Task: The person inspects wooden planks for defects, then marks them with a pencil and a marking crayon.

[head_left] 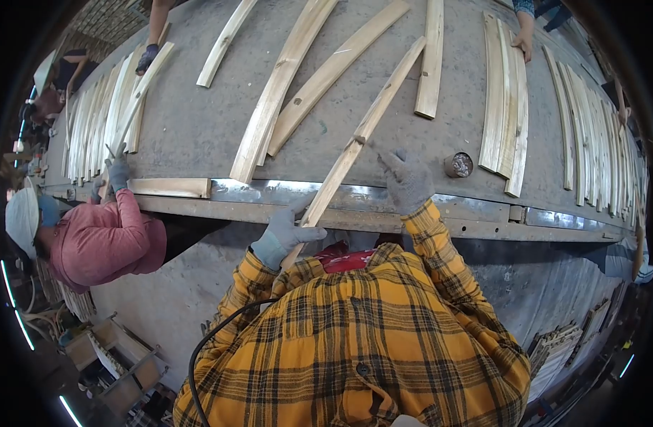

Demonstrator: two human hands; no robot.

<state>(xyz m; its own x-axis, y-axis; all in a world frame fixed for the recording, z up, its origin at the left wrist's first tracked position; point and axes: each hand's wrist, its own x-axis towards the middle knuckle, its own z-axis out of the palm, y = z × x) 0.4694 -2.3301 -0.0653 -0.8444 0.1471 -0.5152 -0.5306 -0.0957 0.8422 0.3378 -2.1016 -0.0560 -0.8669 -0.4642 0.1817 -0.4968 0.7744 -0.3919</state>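
My left hand point(287, 233), in a grey glove, is closed around the lower end of a long wooden strip point(333, 178). The strip slants away over the table's metal edge, its far end near another strip. My gloved right hand point(406, 181) is beside the middle of the strip, fingers toward a dark knot point(360, 139). A small dark thing seems to sit at its fingertips, too small to name. Right of that hand stands a small tin point(458, 165) with greyish contents.
Loose strips point(283, 92) lie ahead on the grey table point(369, 99). Grouped strips point(504, 107) and more rows are at the right and left. A co-worker in a pink top point(113, 238) works at the left; other people's hands point(523, 43) reach in across the table.
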